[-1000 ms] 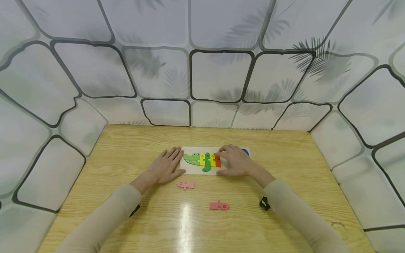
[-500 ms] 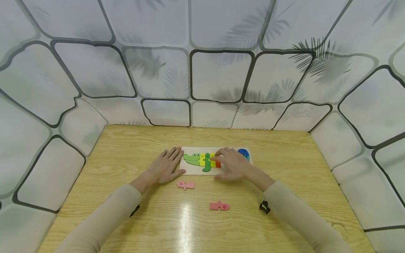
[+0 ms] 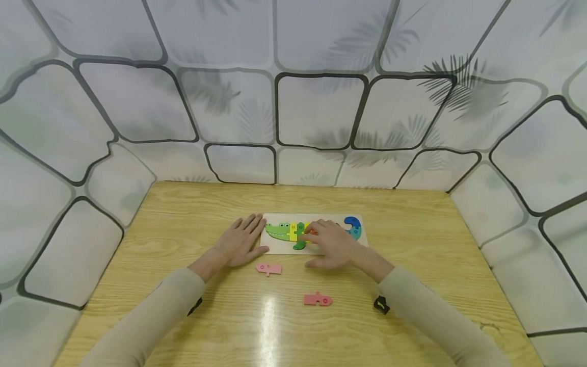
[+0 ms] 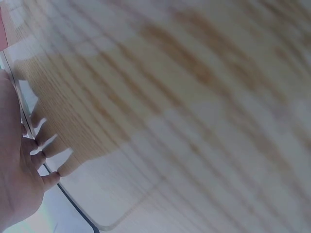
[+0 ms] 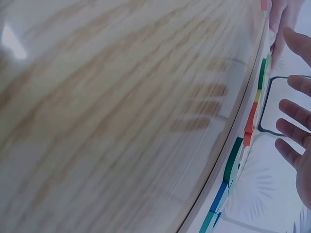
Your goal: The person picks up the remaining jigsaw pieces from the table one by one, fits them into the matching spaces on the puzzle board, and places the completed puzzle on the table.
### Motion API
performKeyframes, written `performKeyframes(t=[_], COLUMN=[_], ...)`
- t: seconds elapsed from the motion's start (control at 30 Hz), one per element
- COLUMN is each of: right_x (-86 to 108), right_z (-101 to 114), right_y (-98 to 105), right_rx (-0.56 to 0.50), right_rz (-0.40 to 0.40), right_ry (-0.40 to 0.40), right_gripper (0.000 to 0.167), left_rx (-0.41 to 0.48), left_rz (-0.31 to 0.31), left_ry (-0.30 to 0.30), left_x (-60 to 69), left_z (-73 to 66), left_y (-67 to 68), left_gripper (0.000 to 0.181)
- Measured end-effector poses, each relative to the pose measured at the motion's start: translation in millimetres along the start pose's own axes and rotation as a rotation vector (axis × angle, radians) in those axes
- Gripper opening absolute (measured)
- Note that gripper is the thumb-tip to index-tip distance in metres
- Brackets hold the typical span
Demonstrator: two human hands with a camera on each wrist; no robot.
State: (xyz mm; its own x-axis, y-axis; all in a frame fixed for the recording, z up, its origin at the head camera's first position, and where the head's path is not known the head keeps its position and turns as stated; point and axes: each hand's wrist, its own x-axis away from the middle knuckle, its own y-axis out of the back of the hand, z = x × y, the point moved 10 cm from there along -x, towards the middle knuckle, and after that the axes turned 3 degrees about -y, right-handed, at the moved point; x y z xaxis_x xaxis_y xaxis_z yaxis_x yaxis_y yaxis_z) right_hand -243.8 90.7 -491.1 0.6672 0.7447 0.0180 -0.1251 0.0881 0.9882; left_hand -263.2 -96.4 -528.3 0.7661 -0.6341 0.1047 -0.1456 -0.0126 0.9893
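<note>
A white puzzle board with a colourful crocodile lies on the table. My left hand rests flat, its fingertips at the board's left edge. Over the middle of the board hovers my right hand; in the right wrist view its fingers are spread, loosely bent and hold nothing. The green head piece, a yellow piece and a green leg piece show left of it. To its right is the blue tail. The hand hides the pieces between.
Two loose pink puzzle pieces lie nearer the person: one pink piece below the left hand, a darker pink piece farther right. The wooden table meets a patterned wall behind and at both sides.
My right hand has shifted left over the board, uncovering the blue tail and covering the red and yellow pieces more. The left hand and the loose pink pieces have stayed put.
</note>
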Motion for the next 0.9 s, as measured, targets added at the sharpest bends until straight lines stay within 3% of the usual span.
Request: performKeyframes(t=[0.6, 0.9], right_x=[-7.9, -10.3], right_z=[34.4, 45.4], right_y=[-15.4, -20.9], right_rx=[-0.003, 0.02], right_rz=[0.044, 0.07], right_ry=[0.1, 0.128], right_gripper=[0.052, 0.054], left_rx=[-0.004, -0.001], left_rz=[0.009, 0.003], left_ry=[0.008, 0.006], left_x=[-0.2, 0.2], left_z=[1.1, 0.7], left_y=[-1.5, 0.3], left_gripper=[0.087, 0.086])
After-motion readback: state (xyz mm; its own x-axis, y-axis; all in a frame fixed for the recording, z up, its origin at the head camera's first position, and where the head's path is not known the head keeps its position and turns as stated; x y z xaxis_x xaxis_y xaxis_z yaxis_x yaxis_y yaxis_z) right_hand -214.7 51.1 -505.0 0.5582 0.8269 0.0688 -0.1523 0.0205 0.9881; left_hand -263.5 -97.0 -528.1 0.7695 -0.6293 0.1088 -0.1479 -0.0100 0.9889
